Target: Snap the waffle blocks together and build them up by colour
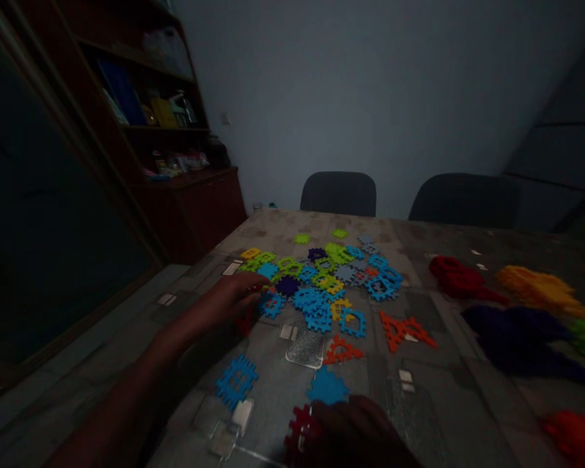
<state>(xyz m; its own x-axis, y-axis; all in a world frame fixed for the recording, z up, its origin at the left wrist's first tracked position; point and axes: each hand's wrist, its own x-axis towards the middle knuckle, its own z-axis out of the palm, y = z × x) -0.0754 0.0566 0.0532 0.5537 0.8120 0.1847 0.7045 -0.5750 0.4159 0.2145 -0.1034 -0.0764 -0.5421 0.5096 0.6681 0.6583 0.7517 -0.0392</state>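
Observation:
A heap of flat plastic interlocking pieces [322, 279] in blue, green, yellow, purple and orange lies on the patterned table [448, 403]. My left hand [229, 300] reaches to the heap's left edge, fingers curled over a small red piece [246, 318]. My right hand [355, 432] rests low at the near edge, closed on a dark red toothed piece [299, 429]. Loose blue pieces [236, 380] and orange pieces [404, 328] lie between the hands and the heap. The room is dim and details are faint.
Blurred piles of red [458, 276], yellow [541, 289], purple [521, 341] and green stuff sit on the table's right side. Two dark chairs [338, 193] stand behind the table. A wooden shelf cabinet [170, 143] fills the left.

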